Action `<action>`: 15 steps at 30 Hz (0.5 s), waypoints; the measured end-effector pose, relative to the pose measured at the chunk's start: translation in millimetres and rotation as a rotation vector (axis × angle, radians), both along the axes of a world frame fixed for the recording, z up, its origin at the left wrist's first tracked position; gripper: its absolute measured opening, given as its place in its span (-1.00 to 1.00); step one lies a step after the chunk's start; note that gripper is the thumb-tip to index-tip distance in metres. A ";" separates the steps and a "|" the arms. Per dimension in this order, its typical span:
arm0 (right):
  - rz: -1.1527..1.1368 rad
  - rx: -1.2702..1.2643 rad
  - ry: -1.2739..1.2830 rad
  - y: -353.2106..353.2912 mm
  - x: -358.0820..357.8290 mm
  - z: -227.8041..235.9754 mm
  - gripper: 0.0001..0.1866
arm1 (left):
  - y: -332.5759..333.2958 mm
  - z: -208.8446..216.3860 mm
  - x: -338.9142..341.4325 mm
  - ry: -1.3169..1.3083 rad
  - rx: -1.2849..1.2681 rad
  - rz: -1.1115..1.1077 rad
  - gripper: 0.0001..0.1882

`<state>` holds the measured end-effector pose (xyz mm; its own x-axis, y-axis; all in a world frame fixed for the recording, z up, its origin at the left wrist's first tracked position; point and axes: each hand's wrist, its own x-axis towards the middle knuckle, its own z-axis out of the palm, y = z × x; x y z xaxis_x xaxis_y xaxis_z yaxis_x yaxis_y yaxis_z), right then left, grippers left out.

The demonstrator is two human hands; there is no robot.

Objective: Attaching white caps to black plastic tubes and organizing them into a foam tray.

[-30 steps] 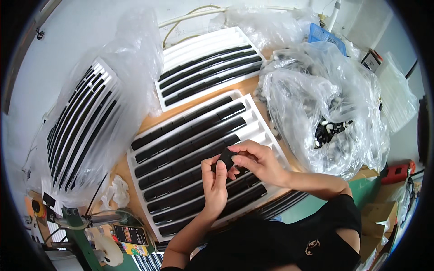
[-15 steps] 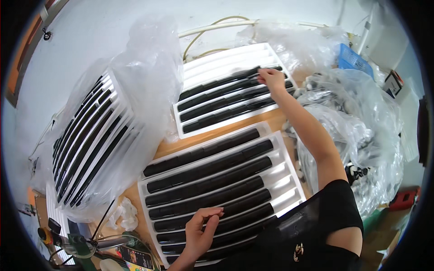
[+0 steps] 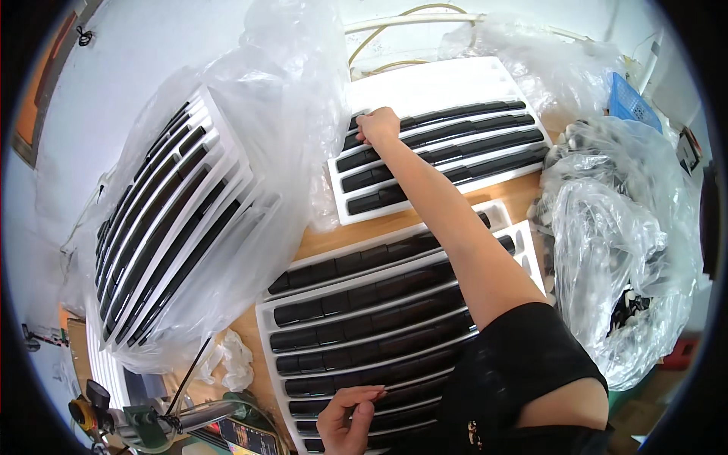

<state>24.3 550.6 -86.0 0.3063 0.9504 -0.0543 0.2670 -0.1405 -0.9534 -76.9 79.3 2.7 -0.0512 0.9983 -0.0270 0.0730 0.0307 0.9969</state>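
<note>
My right hand reaches to the left end of the top filled row in the far white slotted tray. Its fingers close round the end of a short black piece, partly hidden by the hand. Further black pieces lie end to end in the slots below. My left hand hovers over the near white tray, which has several rows of black pieces. Its fingers bend loosely, with a gap between thumb and forefinger; I see nothing held there.
At left, another tray of black pieces stands tilted in clear plastic wrapping. A bulky plastic bag sits at right, below a blue basket. Crumpled white plastic, a metal arm and a phone occupy the lower left.
My right hand has moved from the right end of the far tray's top filled row to its left end. The view has shifted, and my left hand stays over the near tray.
</note>
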 end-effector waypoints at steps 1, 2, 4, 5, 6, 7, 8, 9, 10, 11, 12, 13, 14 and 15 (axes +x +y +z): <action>0.085 -0.086 0.059 -6.3 -1.6 7.7 -0.84 | -0.6 -1.2 -0.6 -0.023 -0.011 0.007 -0.86; 0.081 -0.088 0.055 -4.4 -3.7 6.7 -0.84 | -0.7 -2.1 -0.9 -0.045 -0.020 0.014 -0.86; 0.135 -0.090 -0.096 -0.2 -6.4 7.9 -0.83 | 0.6 -1.8 -0.4 -0.038 -0.033 -0.003 -0.86; 0.144 -0.068 -0.169 0.6 -6.5 7.7 -0.82 | 1.5 -1.6 0.2 -0.027 -0.044 -0.016 -0.86; 0.139 -0.067 -0.168 2.4 -5.2 8.7 -0.82 | 1.6 -1.8 1.4 -0.025 -0.042 -0.020 -0.86; 0.164 -0.101 -0.238 3.3 -6.1 12.7 -0.82 | 1.2 -2.9 2.1 -0.030 -0.048 -0.025 -0.86; 0.189 -0.134 -0.307 3.2 -7.2 16.3 -0.82 | 0.2 -4.1 2.9 -0.034 -0.054 -0.029 -0.86; 0.188 -0.132 -0.301 1.6 -9.0 18.1 -0.82 | -1.7 -7.1 3.4 -0.073 -0.078 -0.028 -0.86; 0.152 -0.087 -0.381 1.3 -9.9 17.6 -0.82 | -2.2 -7.7 3.7 -0.066 -0.075 -0.033 -0.86; 0.116 -0.042 -0.462 0.5 -11.2 16.4 -0.82 | -2.7 -7.6 4.0 -0.063 -0.100 -0.024 -0.86; 0.111 -0.041 -0.457 -1.6 -14.1 14.0 -0.82 | -3.0 -8.3 3.8 -0.060 -0.126 -0.016 -0.86; 0.064 0.061 -0.479 -5.5 -16.2 11.2 -0.83 | -2.9 -9.3 5.7 -0.044 -0.134 -0.005 -0.86; 0.017 0.162 -0.503 -8.5 -17.7 9.0 -0.83 | -1.8 -9.6 6.4 -0.044 -0.136 -0.010 -0.86; 0.023 0.117 -0.490 -9.3 -17.7 8.3 -0.83 | -0.3 -9.1 7.2 -0.037 -0.137 -0.014 -0.87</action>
